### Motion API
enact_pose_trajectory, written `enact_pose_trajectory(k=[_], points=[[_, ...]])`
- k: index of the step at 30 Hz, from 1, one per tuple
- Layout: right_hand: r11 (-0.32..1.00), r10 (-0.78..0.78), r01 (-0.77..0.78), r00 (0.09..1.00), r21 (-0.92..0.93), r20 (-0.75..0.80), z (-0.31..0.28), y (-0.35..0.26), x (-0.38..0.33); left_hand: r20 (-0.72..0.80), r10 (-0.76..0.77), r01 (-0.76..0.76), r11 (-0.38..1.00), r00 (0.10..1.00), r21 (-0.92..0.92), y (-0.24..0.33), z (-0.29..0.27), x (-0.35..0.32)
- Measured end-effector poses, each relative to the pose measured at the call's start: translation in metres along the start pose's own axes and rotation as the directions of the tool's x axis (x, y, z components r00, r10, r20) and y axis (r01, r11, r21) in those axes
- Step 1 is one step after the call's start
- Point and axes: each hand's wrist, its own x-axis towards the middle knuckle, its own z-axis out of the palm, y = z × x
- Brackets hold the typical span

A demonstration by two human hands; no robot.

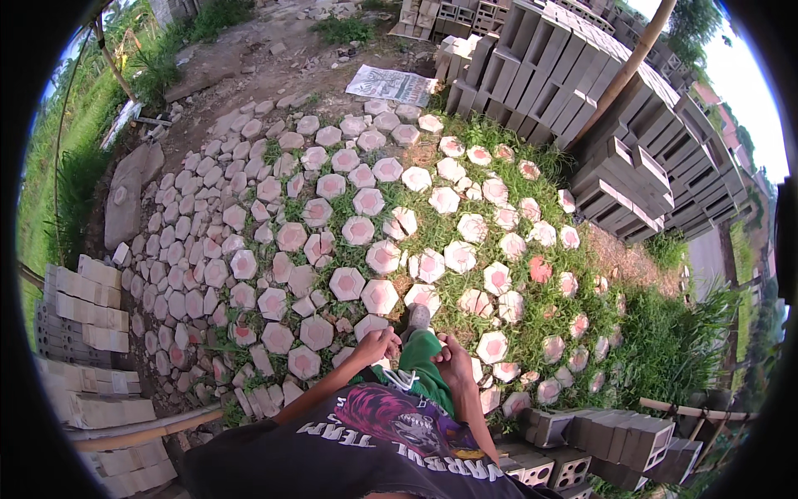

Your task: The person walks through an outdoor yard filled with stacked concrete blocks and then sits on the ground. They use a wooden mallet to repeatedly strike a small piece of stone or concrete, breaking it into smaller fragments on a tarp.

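We've got both hands down near 6 o'clock, right by our green pants (422, 363). Left hand (379, 343) is just on the 7 side of them, fingers curled in; too small to tell if they're gripping anything. Right hand (454, 358) is over toward 5, fingers bent at the edge of the green cloth, and we honestly can't tell if it's pinching any. White drawstring (402, 380) dangles at the waist, below the black shirt's (283, 453) hem, and one foot (420, 317) pokes out ahead on the pavers (380, 297). Those are hexagons with pinkish middles, grass (453, 320) between lots of them. Printed sheet (391, 86) lies flat at 12, big gray block stack (544, 71) at 1, with a leaning pole (625, 73) beside it, paler blocks (87, 308) between 8 and 9.
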Motion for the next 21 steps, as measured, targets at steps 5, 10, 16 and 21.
enact_pose_trajectory(k=[5, 10, 16, 21], points=[[0.996, -0.003, 0.004, 1.000, -0.084, 0.011, 0.046, -0.098, 0.072, -0.054, 0.152, -0.137, 0.967, 0.987, 0.213, 0.094, -0.010, 0.097], [0.979, -0.099, 0.111, 0.992, -0.173, 0.077, 0.104, -0.198, 0.148, -0.179, 0.277, -0.247, 0.953, 0.944, 0.173, 0.210, -0.023, 0.162], [0.926, -0.119, 0.115, 0.993, -0.361, 0.011, 0.147, -0.255, 0.243, -0.399, 0.214, -0.212, 0.976, 0.892, 0.049, 0.279, -0.043, 0.238], [0.869, -0.052, 0.040, 0.999, -0.494, -0.011, 0.182, -0.295, 0.334, -0.374, 0.130, -0.091, 0.989, 0.918, 0.119, 0.303, -0.075, 0.329]])
